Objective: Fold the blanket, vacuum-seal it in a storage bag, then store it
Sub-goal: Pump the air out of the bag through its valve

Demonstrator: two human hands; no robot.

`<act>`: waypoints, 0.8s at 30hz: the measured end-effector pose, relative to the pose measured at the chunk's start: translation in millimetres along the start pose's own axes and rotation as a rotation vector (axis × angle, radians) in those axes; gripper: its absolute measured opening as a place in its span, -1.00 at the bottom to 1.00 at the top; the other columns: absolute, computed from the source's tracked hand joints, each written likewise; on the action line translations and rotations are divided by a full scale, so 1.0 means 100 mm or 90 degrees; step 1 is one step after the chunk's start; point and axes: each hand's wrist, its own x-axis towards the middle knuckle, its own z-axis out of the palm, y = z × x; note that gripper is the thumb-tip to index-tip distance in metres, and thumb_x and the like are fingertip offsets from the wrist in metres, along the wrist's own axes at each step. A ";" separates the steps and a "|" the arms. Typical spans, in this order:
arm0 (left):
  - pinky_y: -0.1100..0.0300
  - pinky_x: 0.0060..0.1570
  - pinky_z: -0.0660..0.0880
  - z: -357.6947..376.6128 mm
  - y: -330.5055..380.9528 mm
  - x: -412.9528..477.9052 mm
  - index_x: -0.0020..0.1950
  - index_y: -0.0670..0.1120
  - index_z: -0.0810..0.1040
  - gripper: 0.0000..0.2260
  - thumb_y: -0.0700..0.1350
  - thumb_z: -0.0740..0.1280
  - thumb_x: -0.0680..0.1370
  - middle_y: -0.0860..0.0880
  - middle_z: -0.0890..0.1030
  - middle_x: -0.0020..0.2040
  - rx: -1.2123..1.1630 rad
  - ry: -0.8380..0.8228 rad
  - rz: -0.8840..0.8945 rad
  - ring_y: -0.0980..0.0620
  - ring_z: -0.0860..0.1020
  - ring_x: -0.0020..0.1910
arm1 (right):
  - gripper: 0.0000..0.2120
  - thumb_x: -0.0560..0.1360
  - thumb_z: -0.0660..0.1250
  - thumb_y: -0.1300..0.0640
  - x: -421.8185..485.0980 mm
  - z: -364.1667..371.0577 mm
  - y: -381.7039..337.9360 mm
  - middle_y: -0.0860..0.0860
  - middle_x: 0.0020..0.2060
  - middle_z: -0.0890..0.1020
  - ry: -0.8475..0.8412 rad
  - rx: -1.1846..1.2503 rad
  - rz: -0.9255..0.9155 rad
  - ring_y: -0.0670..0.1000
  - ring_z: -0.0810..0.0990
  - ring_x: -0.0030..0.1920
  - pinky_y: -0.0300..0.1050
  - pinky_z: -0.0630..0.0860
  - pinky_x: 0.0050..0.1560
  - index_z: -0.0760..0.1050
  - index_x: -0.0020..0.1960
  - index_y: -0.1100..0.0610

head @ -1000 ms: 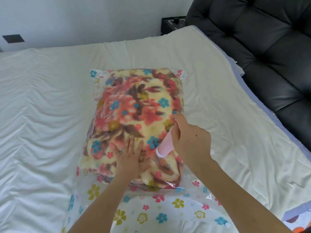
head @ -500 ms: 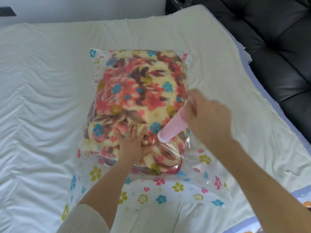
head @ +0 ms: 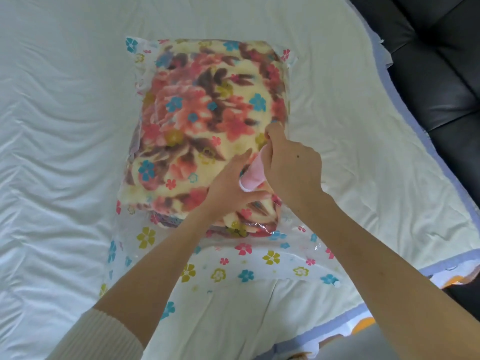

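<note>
So the blanket, a flowery one in reds and yellow, was folded up inside the bag, a clear plastic thing printed with little coloured flowers, and the whole lot lay flat in the middle of the white-sheeted bed. The blanket filled the far part of the bag, and the near end lay flat towards the person. On the right side of the bundle a pink pump was sitting tilted on top of the bag, its white-rimmed end pointing back at the person. The right hand had its fingers curled round the far part of the pump, a proper grip. The left hand wasn't holding anything: its fingers were straight and together on the plastic, right up against the pump's left side, thumb stuck out under the near end. I couldn't see where the pump met the bag because the hands covered it. A ribbed cream sleeve showed at the left elbow. Off to the right of the bed ran black leather padding.
</note>
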 end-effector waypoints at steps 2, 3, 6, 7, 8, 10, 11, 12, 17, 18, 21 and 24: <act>0.35 -0.10 0.40 0.04 0.22 0.04 0.28 -0.01 0.43 -0.45 0.03 0.49 0.34 0.11 0.59 0.04 -0.009 0.035 0.039 0.09 0.55 -0.03 | -0.82 0.27 0.25 0.27 0.08 -0.11 -0.05 -0.15 -0.59 -0.01 0.050 -0.033 -0.028 -0.11 0.01 -0.68 -0.41 -0.11 -0.42 0.53 -0.14 0.19; 0.40 -0.18 0.39 0.02 0.29 0.06 0.20 -0.06 0.49 -0.56 -0.03 0.49 0.37 0.06 0.62 -0.04 -0.005 0.062 0.060 0.08 0.55 -0.11 | -0.84 0.33 0.25 0.25 0.12 -0.21 -0.04 -0.09 -0.59 0.11 0.052 -0.050 -0.041 0.00 0.18 -0.69 -0.35 -0.08 -0.46 0.53 -0.11 0.19; 0.26 -0.06 0.48 -0.04 0.26 0.13 0.20 -0.10 0.53 -0.53 0.01 0.53 0.36 0.00 0.67 -0.01 -0.028 0.053 0.093 0.11 0.56 -0.10 | -0.72 0.52 0.07 0.09 0.27 -0.87 -0.10 0.06 -0.37 0.44 0.037 -0.060 -0.079 0.13 0.40 -0.35 -0.08 0.14 -0.36 0.49 0.10 0.13; 0.23 -0.02 0.48 -0.03 0.22 0.14 0.23 -0.11 0.53 -0.49 0.01 0.53 0.35 0.01 0.66 0.02 -0.029 0.047 0.087 0.09 0.56 -0.06 | -0.71 0.54 0.05 0.07 0.30 -1.09 -0.12 0.06 -0.33 0.47 0.076 -0.031 -0.073 0.11 0.38 -0.32 -0.07 0.19 -0.30 0.48 0.11 0.11; 0.22 0.01 0.48 -0.01 0.17 0.15 0.25 -0.12 0.52 -0.48 0.00 0.54 0.34 0.03 0.65 0.04 -0.040 0.047 0.074 0.09 0.56 -0.03 | -0.73 0.56 0.06 0.08 0.32 -1.20 -0.13 0.04 -0.35 0.45 0.117 -0.023 -0.052 0.08 0.35 -0.34 -0.07 0.26 -0.30 0.49 0.09 0.11; 0.21 0.04 0.49 0.02 0.12 0.15 0.24 -0.10 0.52 -0.48 -0.01 0.55 0.34 0.06 0.64 0.03 -0.064 0.053 0.056 0.07 0.58 -0.01 | -0.74 0.53 0.09 0.13 0.27 -1.10 -0.16 0.00 -0.48 0.32 0.173 0.026 0.037 0.00 0.27 -0.47 -0.15 0.25 -0.42 0.53 0.05 0.10; 0.21 0.02 0.50 0.03 0.11 0.14 0.21 -0.11 0.54 -0.50 -0.02 0.55 0.33 0.06 0.64 0.00 -0.069 0.053 0.047 0.06 0.59 -0.02 | -0.74 0.49 0.11 0.16 0.19 -0.92 -0.17 -0.03 -0.55 0.25 0.125 0.030 0.063 -0.02 0.24 -0.53 -0.21 0.15 -0.49 0.55 0.03 0.11; 0.24 -0.02 0.50 0.04 0.09 0.13 0.16 -0.13 0.55 -0.55 -0.05 0.55 0.33 0.06 0.64 -0.06 -0.074 0.055 0.039 0.04 0.59 -0.05 | -0.76 0.44 0.16 0.20 0.14 -0.74 -0.16 -0.06 -0.59 0.15 0.081 0.013 0.042 0.00 0.24 -0.58 -0.26 0.01 -0.51 0.57 -0.01 0.13; 0.25 0.00 0.50 0.09 0.04 0.13 0.20 -0.14 0.54 -0.51 -0.04 0.54 0.33 0.03 0.64 0.02 -0.079 0.044 0.046 0.04 0.58 -0.03 | -0.84 0.37 0.17 0.19 0.15 -0.57 -0.10 -0.06 -0.55 0.18 0.017 -0.039 -0.111 0.08 0.33 -0.61 -0.34 -0.15 -0.40 0.54 -0.25 0.13; 0.22 0.01 0.50 0.08 0.02 0.14 0.23 -0.14 0.53 -0.48 0.00 0.54 0.33 0.05 0.63 0.03 -0.074 0.045 0.042 0.05 0.58 -0.01 | -0.77 0.41 0.10 0.17 0.18 -0.69 -0.16 -0.04 -0.52 0.24 0.026 -0.014 -0.098 0.11 0.38 -0.54 -0.28 -0.12 -0.45 0.53 -0.22 0.13; 0.22 -0.03 0.48 0.06 0.01 0.18 0.20 -0.16 0.54 -0.48 0.02 0.54 0.33 0.07 0.62 -0.05 -0.071 0.043 0.034 0.06 0.57 -0.07 | -0.72 0.47 0.11 0.17 0.13 -0.82 -0.17 0.09 -0.46 0.38 0.093 -0.021 -0.007 0.11 0.46 -0.41 -0.26 -0.11 -0.54 0.60 -0.06 0.16; 0.35 -0.15 0.44 0.08 0.00 0.15 0.09 -0.24 0.56 -0.60 -0.16 0.54 0.32 0.01 0.61 -0.18 -0.076 0.038 0.017 0.23 0.53 -0.24 | -0.81 0.32 0.20 0.22 0.08 -0.39 0.04 0.00 -0.61 0.19 0.040 -0.064 -0.053 0.01 0.25 -0.63 -0.33 -0.17 -0.45 0.56 -0.15 0.14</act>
